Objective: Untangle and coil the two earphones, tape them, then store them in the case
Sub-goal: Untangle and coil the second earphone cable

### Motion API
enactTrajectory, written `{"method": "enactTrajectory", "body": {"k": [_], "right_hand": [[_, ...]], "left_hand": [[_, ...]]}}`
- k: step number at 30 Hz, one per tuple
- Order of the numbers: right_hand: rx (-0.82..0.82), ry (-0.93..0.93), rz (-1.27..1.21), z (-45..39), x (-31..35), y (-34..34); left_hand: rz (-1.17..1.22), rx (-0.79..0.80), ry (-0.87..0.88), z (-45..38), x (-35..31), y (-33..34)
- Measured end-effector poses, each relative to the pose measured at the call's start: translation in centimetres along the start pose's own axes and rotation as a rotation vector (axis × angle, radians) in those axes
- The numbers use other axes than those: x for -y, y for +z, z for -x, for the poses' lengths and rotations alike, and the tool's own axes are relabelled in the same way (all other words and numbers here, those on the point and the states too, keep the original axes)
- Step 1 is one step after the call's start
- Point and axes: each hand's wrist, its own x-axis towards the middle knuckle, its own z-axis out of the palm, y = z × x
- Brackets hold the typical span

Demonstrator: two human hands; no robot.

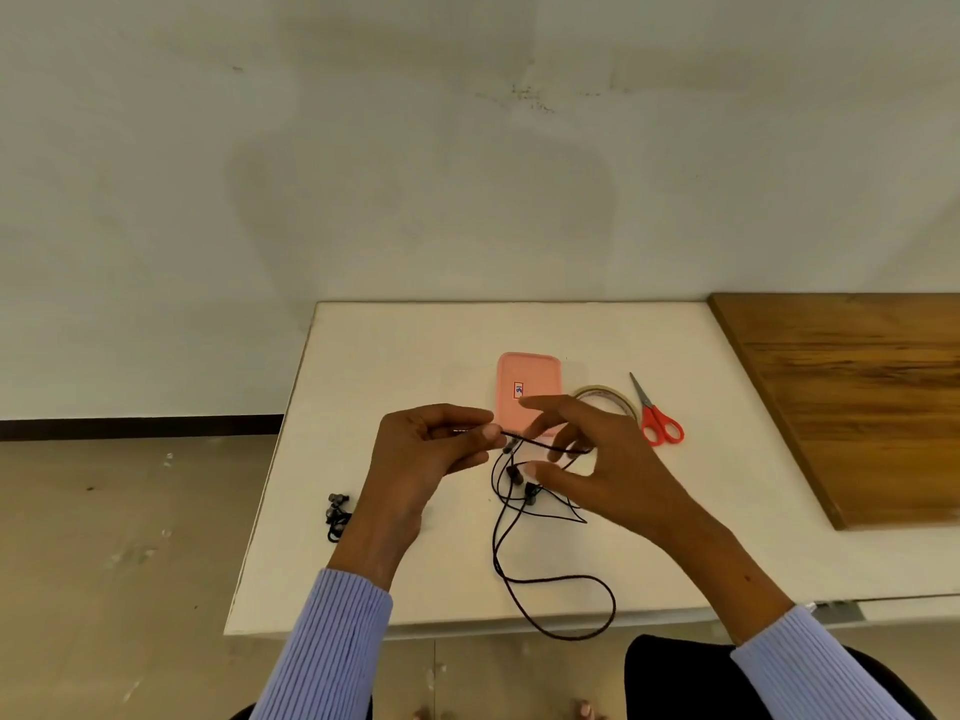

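Head view, left hand (426,449) pinching earphone cable (524,553) above table (395,366), right hand (587,459) fingers spread, cable draped across them.

Plain off-white wall (467,148) ahead, scuffed, with faint shadows across it. Dark skirting strip (140,427) along its base at left. Floor (119,553) beige, dusty, flecked with pale spots. White tabletop (415,356) set against the wall; a brown wood-grain board (857,407) lies along its right side. Light soft, even.
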Motion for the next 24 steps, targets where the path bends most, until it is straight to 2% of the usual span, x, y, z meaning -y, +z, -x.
{"method": "enactTrajectory", "body": {"k": [2,6,12,19,21,24], "right_hand": [[0.016,-0.019,-0.033,-0.2,0.5,0.9],[-0.116,-0.054,-0.054,-1.0,0.4,1.5],[-0.139,-0.003,-0.008,-1.8,-0.3,-0.7],[-0.202,0.037,-0.055,-1.7,-1.2,-2.6],[-0.226,0.013,-0.054,-1.6,-1.0,-2.4],[-0.239,-0.050,0.029,-1.6,-0.8,-2.0]], "left_hand": [[-0.044,0.017,0.016,-0.1,0.0,0.2],[-0.075,0.026,0.045,0.0,-0.1,0.3],[0.016,-0.108,0.108,-0.6,-0.4,-1.0],[0.058,-0.188,0.104,-0.8,-0.5,-2.5],[-0.012,-0.184,0.096,-1.0,-0.3,-2.6],[-0.380,-0.201,0.171,-1.4,0.7,-2.8]]}}
